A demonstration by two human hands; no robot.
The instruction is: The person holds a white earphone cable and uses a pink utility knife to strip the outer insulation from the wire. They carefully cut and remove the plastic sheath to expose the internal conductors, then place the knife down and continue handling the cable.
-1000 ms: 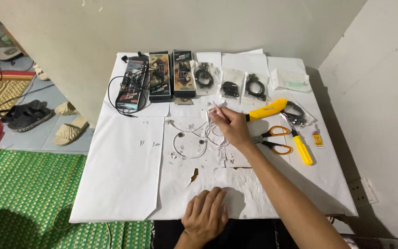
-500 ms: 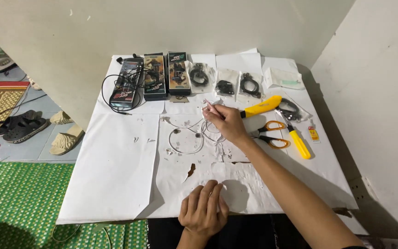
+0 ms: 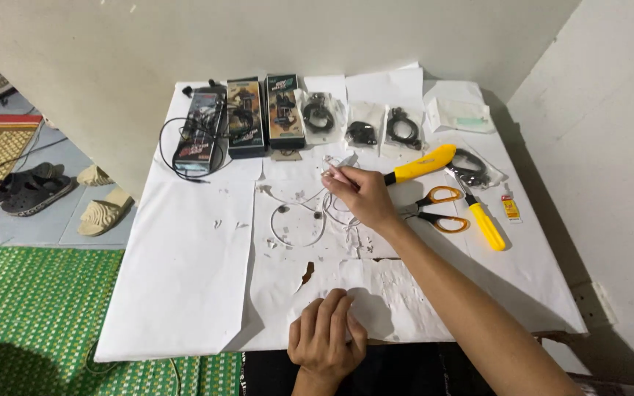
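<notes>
Your left hand (image 3: 326,339) lies at the near edge of the counter (image 3: 185,293), fingers loosely curled, pressing on the torn white paper (image 3: 398,293). Farther in, a thin white cable (image 3: 296,224) curls on the paper at mid-counter. Your right hand (image 3: 359,196) reaches over it, fingertips pinched together on the cable's upper end. Right of that hand lie orange scissors (image 3: 442,209) and a yellow knife (image 3: 421,164). Along the far edge stand three boxes (image 3: 247,117).
</notes>
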